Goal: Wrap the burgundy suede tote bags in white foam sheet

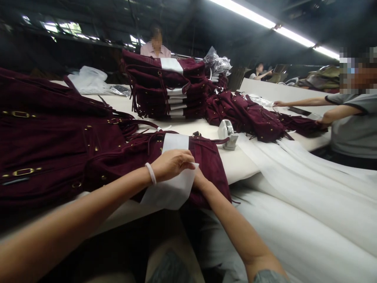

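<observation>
A maroon bag [210,161] lies at the table's front edge, with a white paper strip [176,142] across it. The strip's loose end hangs over the near side. My left hand [173,163], a pale band on its wrist, is closed with thumb and fingers pinching the strip above the bag. My right hand [198,179] is at the bag's near side, behind the strip; its fingers are hidden by the paper and my left hand. A tape dispenser [227,133] stands just beyond the bag, near its strap.
Maroon bags [53,145] are heaped at the left. Behind stands a stack of banded bags [171,88], with more loose bags [244,114] to its right. White sheeting [309,196] drapes at the right. A co-worker [353,122] handles bags there; another person [155,47] is behind the stack.
</observation>
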Motion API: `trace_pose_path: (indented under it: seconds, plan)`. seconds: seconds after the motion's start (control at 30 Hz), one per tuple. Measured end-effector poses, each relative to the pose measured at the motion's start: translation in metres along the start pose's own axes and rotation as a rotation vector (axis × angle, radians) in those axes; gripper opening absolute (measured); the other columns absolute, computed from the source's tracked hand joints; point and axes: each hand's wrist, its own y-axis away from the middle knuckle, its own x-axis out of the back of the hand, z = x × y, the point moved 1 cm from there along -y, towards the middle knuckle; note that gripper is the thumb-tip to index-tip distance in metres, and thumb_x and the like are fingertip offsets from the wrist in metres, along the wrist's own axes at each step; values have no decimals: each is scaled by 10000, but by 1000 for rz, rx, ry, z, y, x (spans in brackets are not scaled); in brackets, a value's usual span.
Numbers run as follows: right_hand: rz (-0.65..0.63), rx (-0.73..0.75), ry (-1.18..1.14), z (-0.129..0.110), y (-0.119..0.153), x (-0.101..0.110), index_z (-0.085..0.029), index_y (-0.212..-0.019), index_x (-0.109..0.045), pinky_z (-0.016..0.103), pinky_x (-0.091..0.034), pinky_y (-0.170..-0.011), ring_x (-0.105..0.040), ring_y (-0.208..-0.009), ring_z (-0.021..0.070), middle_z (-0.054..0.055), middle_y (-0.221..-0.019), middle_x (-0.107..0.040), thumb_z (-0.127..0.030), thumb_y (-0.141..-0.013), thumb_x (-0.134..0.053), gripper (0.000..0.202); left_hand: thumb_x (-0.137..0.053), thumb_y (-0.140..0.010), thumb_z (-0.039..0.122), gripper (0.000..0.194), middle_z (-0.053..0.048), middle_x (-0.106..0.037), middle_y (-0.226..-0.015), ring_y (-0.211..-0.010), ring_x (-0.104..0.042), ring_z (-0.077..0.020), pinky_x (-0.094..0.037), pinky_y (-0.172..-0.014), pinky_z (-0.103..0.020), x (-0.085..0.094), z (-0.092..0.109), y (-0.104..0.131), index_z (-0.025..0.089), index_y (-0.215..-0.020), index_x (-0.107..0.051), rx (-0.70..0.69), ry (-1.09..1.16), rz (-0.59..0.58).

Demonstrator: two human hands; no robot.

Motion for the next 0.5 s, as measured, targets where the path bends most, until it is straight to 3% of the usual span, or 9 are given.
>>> trace_pose_path:
  seconds: [0.13, 0.27, 0.4, 0.5]
  plan:
    - [-40, 67, -15, -6, 10, -2, -163, -844, -697, 310, -484, -898, -612, -967, 247, 87, -955, -701, -186, -824, -614, 89, -545, -868, 355, 305, 29, -491, -574, -582, -463, -104, -307, -560, -216, -11, -34, -2, 152, -640, -560, 146, 75, -80]
    - [-20, 166, -165, -12, 22, -7, -211, -684, -661, 299, -474, -924, -610, -1007, 217, 50, -904, -695, -163, -807, -583, 154, -426, -912, 376, 377, 39, -394, -545, -511, -384, -85, -301, -489, -195, -31, -57, 18, 166, -600, -437, 214, 72, -28]
    - [-1, 109, -345, -21, 32, -7, -216, -585, -610, 276, -494, -846, -631, -911, 180, 22, -807, -676, -89, -770, -535, 236, -377, -953, 367, 378, 32, -417, -552, -497, -369, -89, -257, -486, -216, -39, -58, 38, 165, -651, -483, 193, -53, 44]
    - [34, 41, -490, -29, 39, -5, -210, -499, -545, 279, -491, -807, -619, -756, 159, -1, -681, -629, -66, -731, -523, 274, -430, -939, 315, 288, 13, -484, -582, -498, -372, -104, -229, -506, -253, -34, -52, 40, 180, -711, -545, 32, -158, -10]
